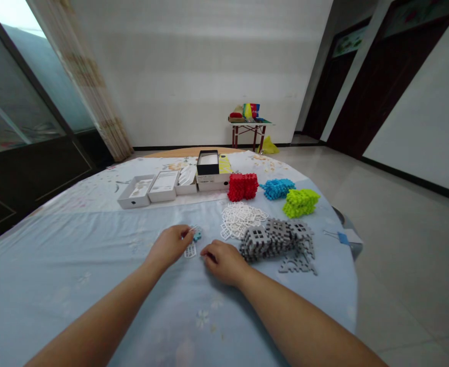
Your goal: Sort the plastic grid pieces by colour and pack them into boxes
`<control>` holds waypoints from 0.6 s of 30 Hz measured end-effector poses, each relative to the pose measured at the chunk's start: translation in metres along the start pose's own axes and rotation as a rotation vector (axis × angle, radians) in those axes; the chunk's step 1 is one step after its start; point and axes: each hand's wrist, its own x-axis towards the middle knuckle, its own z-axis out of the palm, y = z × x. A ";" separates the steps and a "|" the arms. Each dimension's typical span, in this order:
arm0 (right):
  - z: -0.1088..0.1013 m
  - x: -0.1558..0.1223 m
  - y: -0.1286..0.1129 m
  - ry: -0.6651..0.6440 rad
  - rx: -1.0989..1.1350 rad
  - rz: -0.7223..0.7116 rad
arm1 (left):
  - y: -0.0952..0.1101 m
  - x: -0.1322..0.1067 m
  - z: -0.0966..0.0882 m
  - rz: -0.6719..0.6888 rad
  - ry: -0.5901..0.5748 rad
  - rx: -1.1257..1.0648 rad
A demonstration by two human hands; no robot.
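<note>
My left hand [171, 243] is closed in a pinch, its fingertips on a small thin white piece that is mostly hidden. Right beside those fingertips is a small pale-blue piece [197, 234]. Just below them a white lattice piece [190, 250] lies flat on the cloth. My right hand [224, 261] rests low over the table with its fingers curled together; what they hold, if anything, does not show. Beyond it spreads a loose heap of white lattice pieces [242, 219]. To its right are stacked grey interlocking plastic tiles [274, 237].
Red [243, 187], blue [278, 188] and lime-green [301, 203] block stacks stand farther back. Open white boxes [134, 203] and a black-rimmed box [208, 171] line the back left. A chair [356, 250] touches the right edge of the cloth-covered round table [94, 255].
</note>
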 end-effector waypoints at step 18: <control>-0.003 0.003 0.001 -0.027 0.014 -0.018 | 0.004 0.012 -0.006 0.033 0.068 -0.239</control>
